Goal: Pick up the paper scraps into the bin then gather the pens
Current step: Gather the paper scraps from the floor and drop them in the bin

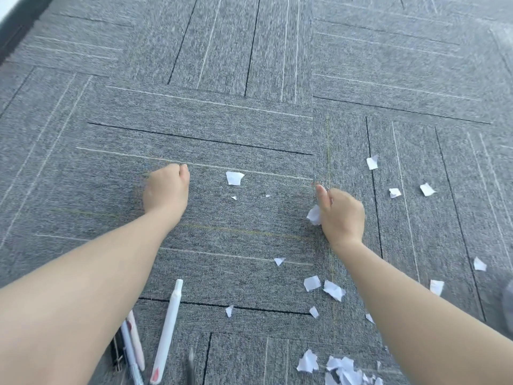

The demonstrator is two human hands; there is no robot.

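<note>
White paper scrap (314, 215) pinched in right hand (342, 218) fingers; left hand (166, 190) fisted.

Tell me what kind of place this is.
Probably an office floor: grey carpet tiles with stripe patterns laid at alternating angles, torn paper scraps scattered over them, and several pens lying near the person's left arm. No furniture shows.

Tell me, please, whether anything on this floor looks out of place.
Yes: torn white paper scraps litter the grey carpet, thickest in a heap at the bottom edge, and several pens lie loose at lower left. No bin is visible.
</note>
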